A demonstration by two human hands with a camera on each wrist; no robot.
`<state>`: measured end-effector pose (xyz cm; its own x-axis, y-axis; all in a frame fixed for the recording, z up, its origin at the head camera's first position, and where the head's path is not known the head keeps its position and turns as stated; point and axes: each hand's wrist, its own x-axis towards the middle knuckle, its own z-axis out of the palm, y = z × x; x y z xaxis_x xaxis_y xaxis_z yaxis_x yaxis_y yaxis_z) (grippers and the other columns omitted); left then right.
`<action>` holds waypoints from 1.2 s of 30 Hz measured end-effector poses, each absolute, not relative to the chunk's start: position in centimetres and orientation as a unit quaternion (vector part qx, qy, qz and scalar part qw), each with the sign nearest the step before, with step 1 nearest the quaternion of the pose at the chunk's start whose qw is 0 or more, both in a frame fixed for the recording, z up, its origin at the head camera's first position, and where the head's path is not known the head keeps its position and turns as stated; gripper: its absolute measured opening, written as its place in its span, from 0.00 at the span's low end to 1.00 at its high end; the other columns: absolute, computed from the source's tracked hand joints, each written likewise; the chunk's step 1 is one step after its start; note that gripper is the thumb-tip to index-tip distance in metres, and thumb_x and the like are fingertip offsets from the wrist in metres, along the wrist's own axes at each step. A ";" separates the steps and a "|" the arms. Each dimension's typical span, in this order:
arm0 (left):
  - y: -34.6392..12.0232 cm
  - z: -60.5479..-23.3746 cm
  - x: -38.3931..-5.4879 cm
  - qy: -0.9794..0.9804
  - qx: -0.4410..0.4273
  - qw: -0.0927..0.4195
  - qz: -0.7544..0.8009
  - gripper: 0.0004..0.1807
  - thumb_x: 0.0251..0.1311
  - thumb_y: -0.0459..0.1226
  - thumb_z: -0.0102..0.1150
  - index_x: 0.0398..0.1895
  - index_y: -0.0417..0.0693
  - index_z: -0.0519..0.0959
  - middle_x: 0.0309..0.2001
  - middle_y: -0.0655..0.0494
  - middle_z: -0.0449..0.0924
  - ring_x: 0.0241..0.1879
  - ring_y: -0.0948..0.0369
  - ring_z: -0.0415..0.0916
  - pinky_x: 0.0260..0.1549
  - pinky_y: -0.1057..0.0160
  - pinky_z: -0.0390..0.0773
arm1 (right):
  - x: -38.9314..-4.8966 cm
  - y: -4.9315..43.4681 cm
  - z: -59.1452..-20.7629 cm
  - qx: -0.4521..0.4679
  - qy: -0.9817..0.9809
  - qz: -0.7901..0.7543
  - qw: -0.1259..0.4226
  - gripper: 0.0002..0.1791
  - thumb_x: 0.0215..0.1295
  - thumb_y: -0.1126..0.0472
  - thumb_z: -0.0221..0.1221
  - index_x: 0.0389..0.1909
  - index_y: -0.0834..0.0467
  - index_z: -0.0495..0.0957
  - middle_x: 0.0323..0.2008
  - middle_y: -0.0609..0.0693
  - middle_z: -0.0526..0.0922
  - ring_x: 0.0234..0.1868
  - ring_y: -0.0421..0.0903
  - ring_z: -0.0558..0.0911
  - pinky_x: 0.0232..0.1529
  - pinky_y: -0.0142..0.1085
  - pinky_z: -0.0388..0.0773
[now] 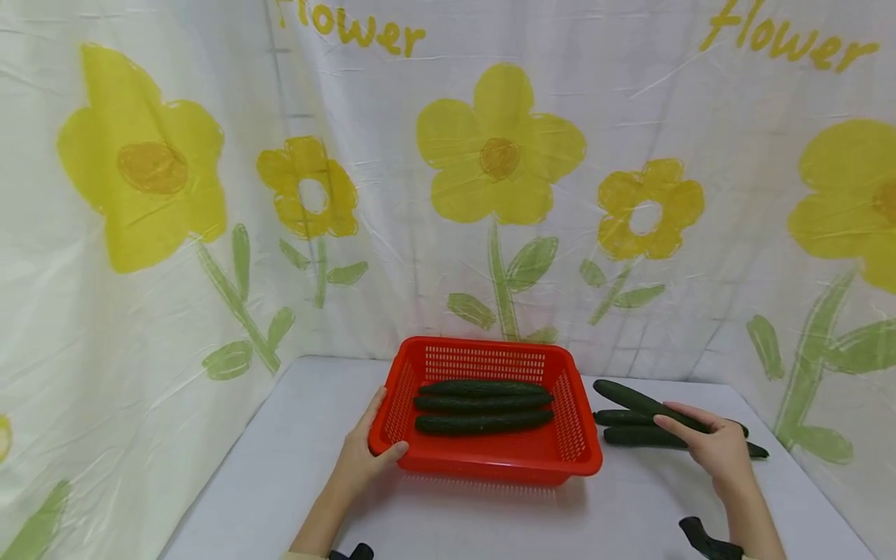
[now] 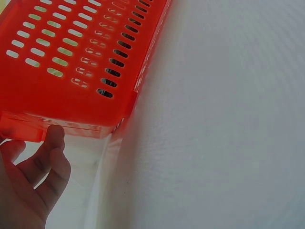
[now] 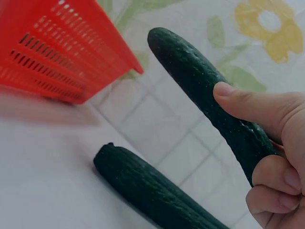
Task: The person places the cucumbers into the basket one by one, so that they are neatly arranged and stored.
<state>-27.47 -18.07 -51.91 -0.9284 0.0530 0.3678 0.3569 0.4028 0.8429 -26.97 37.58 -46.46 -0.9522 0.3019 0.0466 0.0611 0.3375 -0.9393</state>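
A red plastic basket point(image 1: 483, 467) with slotted walls stands on the table, and three dark green cucumbers point(image 1: 483, 423) lie side by side in it. At its left end my left hand point(image 1: 364, 453) grips the rim, thumb on the near side; the left wrist view shows curled fingers point(image 2: 59, 164) by the rim. To the basket's right, my right hand point(image 1: 722, 451) holds a cucumber point(image 3: 190, 71) between thumb and fingers, its far end slanting up and leftward. Two more cucumbers point(image 1: 640, 437) lie on the table below that hand, partly hidden by it.
The white table point(image 1: 483, 529) extends in front of the basket and to both sides. Behind it hangs a pale curtain point(image 1: 392, 194) with painted yellow flowers. Black straps point(image 1: 707, 540) show at the wrists.
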 end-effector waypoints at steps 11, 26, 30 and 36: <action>-18.1 -51.8 -27.7 -0.828 -0.134 0.151 -0.524 0.52 0.59 0.42 0.73 0.86 0.52 0.57 0.79 0.44 0.67 0.63 0.46 0.79 0.51 0.64 0.84 | -27.8 35.2 -46.7 -0.113 -0.845 0.516 0.081 0.36 0.57 0.37 0.76 0.63 0.51 0.86 0.46 0.30 0.80 0.57 0.41 0.71 0.43 0.32 0.70; -18.3 -52.1 -27.3 -0.822 -0.133 0.153 -0.532 0.52 0.57 0.41 0.74 0.85 0.54 0.59 0.78 0.45 0.68 0.63 0.49 0.79 0.51 0.66 0.82 | -29.9 31.8 -44.4 -0.062 -0.836 0.539 0.080 0.39 0.59 0.37 0.76 0.66 0.55 0.83 0.69 0.58 0.79 0.72 0.55 0.70 0.65 0.56 0.70; -18.3 -52.0 -27.2 -0.824 -0.136 0.156 -0.527 0.53 0.56 0.41 0.74 0.85 0.54 0.59 0.78 0.45 0.68 0.61 0.50 0.80 0.50 0.65 0.83 | -30.4 30.9 -44.0 -0.054 -0.828 0.552 0.085 0.37 0.59 0.39 0.76 0.65 0.54 0.84 0.39 0.41 0.84 0.47 0.43 0.75 0.44 0.39 0.71; -18.3 -52.1 -27.3 -0.826 -0.140 0.159 -0.523 0.53 0.56 0.41 0.74 0.85 0.53 0.58 0.79 0.45 0.67 0.62 0.50 0.80 0.51 0.65 0.83 | -31.1 29.4 -43.6 -0.026 -0.806 0.586 0.081 0.35 0.60 0.45 0.77 0.64 0.59 0.84 0.21 0.38 0.69 0.28 0.40 0.64 0.27 0.37 0.63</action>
<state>-27.31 -18.32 -52.08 -0.9104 0.0644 0.4086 0.3968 0.4147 0.8189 -31.08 29.36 -43.60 -0.9854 0.1368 0.1009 -0.0537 0.3129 -0.9483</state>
